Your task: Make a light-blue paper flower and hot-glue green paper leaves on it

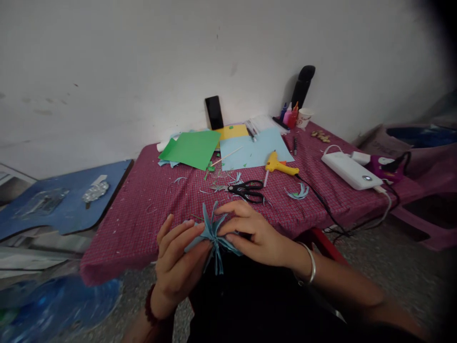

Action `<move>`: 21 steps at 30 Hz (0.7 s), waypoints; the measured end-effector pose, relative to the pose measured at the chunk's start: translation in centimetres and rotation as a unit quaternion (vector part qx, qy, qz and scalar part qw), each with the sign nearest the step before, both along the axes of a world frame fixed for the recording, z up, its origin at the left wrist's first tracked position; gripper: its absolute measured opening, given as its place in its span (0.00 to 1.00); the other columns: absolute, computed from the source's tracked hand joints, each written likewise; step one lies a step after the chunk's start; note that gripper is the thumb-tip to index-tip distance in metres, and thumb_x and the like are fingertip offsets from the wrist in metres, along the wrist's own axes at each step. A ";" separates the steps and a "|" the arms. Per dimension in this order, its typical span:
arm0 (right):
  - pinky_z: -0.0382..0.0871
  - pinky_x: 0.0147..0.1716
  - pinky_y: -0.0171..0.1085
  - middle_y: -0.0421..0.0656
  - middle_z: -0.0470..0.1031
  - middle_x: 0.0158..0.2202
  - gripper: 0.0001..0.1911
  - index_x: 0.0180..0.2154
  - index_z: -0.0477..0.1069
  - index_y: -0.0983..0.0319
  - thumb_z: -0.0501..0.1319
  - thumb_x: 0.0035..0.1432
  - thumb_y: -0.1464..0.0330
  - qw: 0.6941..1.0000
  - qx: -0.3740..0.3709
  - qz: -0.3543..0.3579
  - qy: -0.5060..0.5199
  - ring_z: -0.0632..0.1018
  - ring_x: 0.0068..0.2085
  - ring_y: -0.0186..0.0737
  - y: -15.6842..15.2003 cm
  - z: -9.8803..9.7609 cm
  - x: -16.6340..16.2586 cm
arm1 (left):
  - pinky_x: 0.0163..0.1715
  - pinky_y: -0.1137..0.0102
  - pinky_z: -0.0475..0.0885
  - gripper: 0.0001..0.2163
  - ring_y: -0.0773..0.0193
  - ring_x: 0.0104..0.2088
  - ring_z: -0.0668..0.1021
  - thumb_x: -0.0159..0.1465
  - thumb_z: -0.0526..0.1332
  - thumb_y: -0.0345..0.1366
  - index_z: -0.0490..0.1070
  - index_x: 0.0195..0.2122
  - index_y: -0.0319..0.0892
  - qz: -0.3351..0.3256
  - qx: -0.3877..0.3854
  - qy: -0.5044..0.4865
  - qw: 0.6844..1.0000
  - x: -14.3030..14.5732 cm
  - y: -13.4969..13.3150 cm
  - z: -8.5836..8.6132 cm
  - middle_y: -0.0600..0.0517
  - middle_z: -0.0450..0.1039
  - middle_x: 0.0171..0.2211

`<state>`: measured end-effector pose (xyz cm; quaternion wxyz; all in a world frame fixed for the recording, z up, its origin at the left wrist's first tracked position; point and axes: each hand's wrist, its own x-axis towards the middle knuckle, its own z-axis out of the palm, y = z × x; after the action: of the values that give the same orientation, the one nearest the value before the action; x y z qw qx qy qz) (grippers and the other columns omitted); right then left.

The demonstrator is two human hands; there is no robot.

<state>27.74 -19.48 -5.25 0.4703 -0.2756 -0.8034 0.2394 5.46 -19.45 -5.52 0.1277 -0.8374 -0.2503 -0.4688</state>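
A blue paper flower (215, 237) with narrow strip petals is held between my hands, just off the table's front edge. My left hand (182, 252) grips it from the left, its thumb and fingers pressed near the centre. From the right, the fingers of my right hand (255, 233) are bent over the petals, with fingertips touching near the middle. Beyond the flower lie black-handled scissors (246, 189) among blue and green paper scraps. A yellow glue gun (280, 166) rests behind them with its cord running right.
Green paper (194, 148) and light blue paper (264, 150) lie at the back of the cloth-covered table (128, 224). A phone (214, 112) leans on the wall. Glue bottles (293, 116), a paper cup (304, 118) and a white power bank (352, 169) are at right. A blue board (71, 200) stands left.
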 end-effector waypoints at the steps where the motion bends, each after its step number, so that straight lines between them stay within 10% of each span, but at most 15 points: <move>1: 0.67 0.53 0.48 0.48 0.72 0.50 0.08 0.41 0.73 0.60 0.59 0.62 0.75 1.000 0.000 -0.007 0.017 0.73 0.53 0.43 0.0 -0.1 0.0 | 0.60 0.48 0.66 0.11 0.58 0.50 0.77 0.57 0.67 0.23 0.75 0.37 0.45 -0.001 -0.002 0.000 1.000 0.0 0.0 0.1 0.50 0.77 0.45; 5: 0.71 0.45 0.42 0.45 0.76 0.41 0.07 0.40 0.71 0.61 0.62 0.59 0.74 0.993 -0.039 -0.036 0.103 0.77 0.43 0.39 0.7 -0.2 0.1 | 0.61 0.48 0.65 0.10 0.57 0.51 0.75 0.57 0.66 0.23 0.75 0.37 0.44 -0.029 -0.056 -0.011 0.998 -0.3 0.3 0.3 0.50 0.75 0.46; 9: 0.71 0.37 0.35 0.41 0.76 0.32 0.04 0.35 0.74 0.64 0.63 0.60 0.69 0.976 -0.174 0.096 0.095 0.76 0.34 0.34 2.0 0.3 0.4 | 0.60 0.47 0.66 0.07 0.57 0.53 0.74 0.63 0.62 0.26 0.74 0.38 0.45 -0.097 -0.170 -0.049 0.979 -1.2 1.0 0.3 0.49 0.74 0.48; 14: 0.71 0.40 0.36 0.42 0.78 0.34 0.13 0.37 0.76 0.65 0.64 0.60 0.60 0.915 -0.307 0.236 0.113 0.77 0.36 0.34 3.2 -0.6 -0.1 | 0.58 0.46 0.69 0.05 0.57 0.52 0.76 0.66 0.60 0.33 0.75 0.37 0.48 -0.165 -0.229 -0.072 0.957 -1.7 1.8 0.2 0.50 0.75 0.47; 21: 0.65 0.24 0.28 0.36 0.73 0.25 0.22 0.31 0.74 0.65 0.72 0.46 0.53 0.824 -0.470 0.250 0.195 0.70 0.24 0.27 3.7 -3.5 -2.0 | 0.57 0.45 0.70 0.05 0.57 0.51 0.77 0.67 0.60 0.35 0.75 0.36 0.49 -0.185 -0.239 -0.063 0.951 -1.2 1.8 0.4 0.50 0.76 0.45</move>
<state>25.76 -15.76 -8.71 0.3551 -0.2008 -0.5263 0.7460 4.21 -17.62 -5.08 -0.1808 -0.8441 -0.2031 -0.4622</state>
